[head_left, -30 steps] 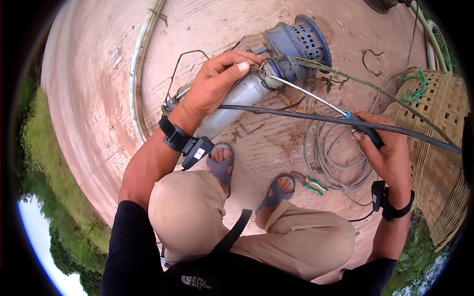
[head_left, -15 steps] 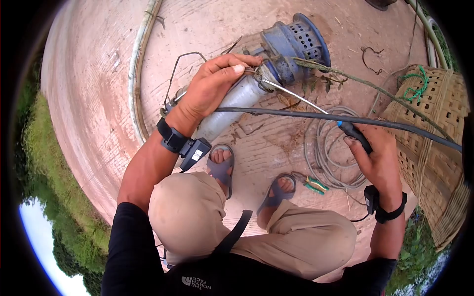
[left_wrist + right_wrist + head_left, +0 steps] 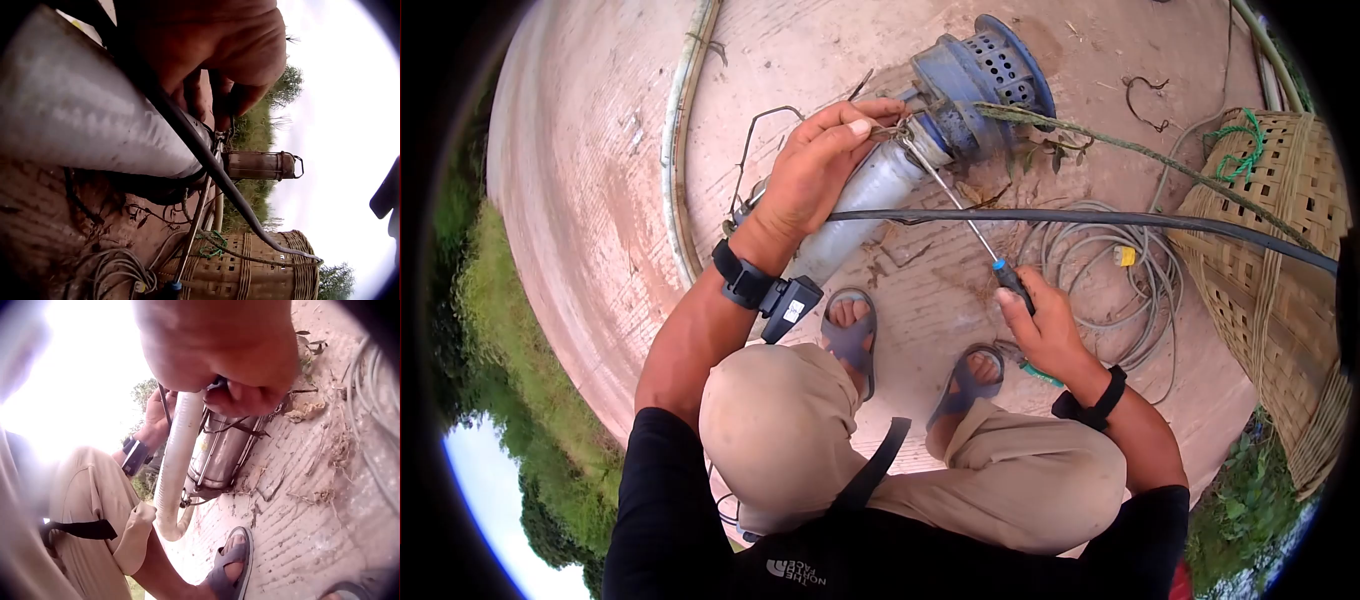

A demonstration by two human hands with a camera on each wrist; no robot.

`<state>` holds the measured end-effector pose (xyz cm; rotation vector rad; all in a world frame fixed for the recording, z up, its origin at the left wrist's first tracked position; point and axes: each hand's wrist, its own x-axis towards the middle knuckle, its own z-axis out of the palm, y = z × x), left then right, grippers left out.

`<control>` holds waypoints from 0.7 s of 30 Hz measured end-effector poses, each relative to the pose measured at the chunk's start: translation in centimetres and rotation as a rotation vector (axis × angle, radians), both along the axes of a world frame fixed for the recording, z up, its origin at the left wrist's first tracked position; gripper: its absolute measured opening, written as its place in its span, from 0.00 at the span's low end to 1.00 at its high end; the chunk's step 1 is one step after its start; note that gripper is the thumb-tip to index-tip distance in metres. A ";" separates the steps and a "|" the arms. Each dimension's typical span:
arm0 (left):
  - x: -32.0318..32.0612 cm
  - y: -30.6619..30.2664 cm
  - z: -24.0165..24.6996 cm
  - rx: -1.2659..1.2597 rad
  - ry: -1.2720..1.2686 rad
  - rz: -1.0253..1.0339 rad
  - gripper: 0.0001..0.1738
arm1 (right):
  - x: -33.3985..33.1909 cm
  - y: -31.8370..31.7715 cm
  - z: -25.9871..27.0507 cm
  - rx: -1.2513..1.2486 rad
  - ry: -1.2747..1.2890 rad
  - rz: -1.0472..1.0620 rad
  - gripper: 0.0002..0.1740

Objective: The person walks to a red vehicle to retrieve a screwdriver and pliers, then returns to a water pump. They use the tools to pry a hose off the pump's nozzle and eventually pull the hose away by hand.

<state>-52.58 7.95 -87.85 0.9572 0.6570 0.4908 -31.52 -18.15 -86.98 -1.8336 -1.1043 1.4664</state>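
Observation:
My right hand (image 3: 1050, 325) grips the black and blue handle of a screwdriver (image 3: 960, 205). Its shaft slants up and left under the black cable (image 3: 1040, 215) in the head view, its tip at a wire loop (image 3: 908, 140) round the end of a white hose (image 3: 850, 215). There, my left hand (image 3: 810, 170) pinches the wire between thumb and fingers, its palm over the hose. The hose end meets a blue pump (image 3: 960, 85) with a perforated flange, lying on the ground. In the left wrist view, the fingertips hide part of the wire.
A green rope (image 3: 1100, 150) runs from the pump toward a woven basket (image 3: 1250, 260) at right. Coiled grey cable (image 3: 1140, 310) lies near the basket. Green-handled pliers (image 3: 1040, 374) lie partly hidden behind my right forearm. A long pale pipe (image 3: 677, 150) stretches along the left.
My right hand has swung left and toward my body with the screwdriver, turning its shaft steeper about the tip. The left hand keeps its pinch on the wire, shifting slightly left in view.

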 end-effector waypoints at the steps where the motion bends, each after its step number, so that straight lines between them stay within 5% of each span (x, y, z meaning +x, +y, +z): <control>1: 0.1 -0.1 0.0 0.003 -0.002 -0.002 0.17 | -0.3 -0.1 -0.5 0.003 0.061 -0.033 0.14; 7: 0.1 -0.1 0.3 -0.039 0.007 0.010 0.23 | 0.9 0.2 0.7 -0.182 0.378 -0.189 0.16; 9: -0.5 -0.2 0.0 -0.057 -0.045 0.004 0.17 | 1.7 0.6 1.5 -0.237 0.444 -0.193 0.16; 11: -0.9 0.0 0.0 -0.040 -0.053 -0.032 0.13 | 2.5 1.2 2.6 0.080 -0.077 0.004 0.15; 15: -1.4 -0.4 1.0 0.016 0.038 -0.100 0.07 | 1.8 1.2 1.3 0.208 -0.292 0.017 0.15; 19: -1.6 -0.2 1.6 0.013 0.091 -0.131 0.06 | -0.9 0.5 -1.5 -0.018 -0.086 0.017 0.17; 21: -1.5 -0.3 1.8 -0.003 0.085 -0.157 0.06 | -2.2 0.4 -3.0 0.060 0.004 -0.012 0.18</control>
